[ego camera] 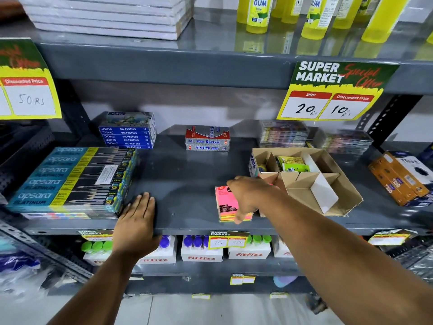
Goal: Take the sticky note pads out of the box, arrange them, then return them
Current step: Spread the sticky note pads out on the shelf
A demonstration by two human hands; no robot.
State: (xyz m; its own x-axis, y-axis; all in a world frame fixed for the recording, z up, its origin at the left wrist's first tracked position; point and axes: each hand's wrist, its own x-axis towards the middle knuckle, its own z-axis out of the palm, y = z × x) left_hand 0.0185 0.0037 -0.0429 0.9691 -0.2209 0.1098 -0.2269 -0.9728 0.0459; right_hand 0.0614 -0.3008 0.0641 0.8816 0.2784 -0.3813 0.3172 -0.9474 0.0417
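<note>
On the grey metal shelf (187, 179), teal and black "apsara PLATINUM" pencil boxes (70, 181) sit at the left, with blue "DOMS OIL PASTELS" boxes (128, 132) behind them. The left hand (138, 219) lies flat and open on the shelf edge, holding nothing. Farther back stand red and silver "Softek" boxes (207, 138). The stack of pink-topped neon sticky note pads (226, 204) lies flat near the front edge, long axis running front to back; the right hand (250, 197) grips its right side, fingers curled. Just right is the open divided cardboard box (328, 184). Above hangs a "SUPER MARKET Special Offer" tag (335, 90): MRP 20, discounted 10.
</note>
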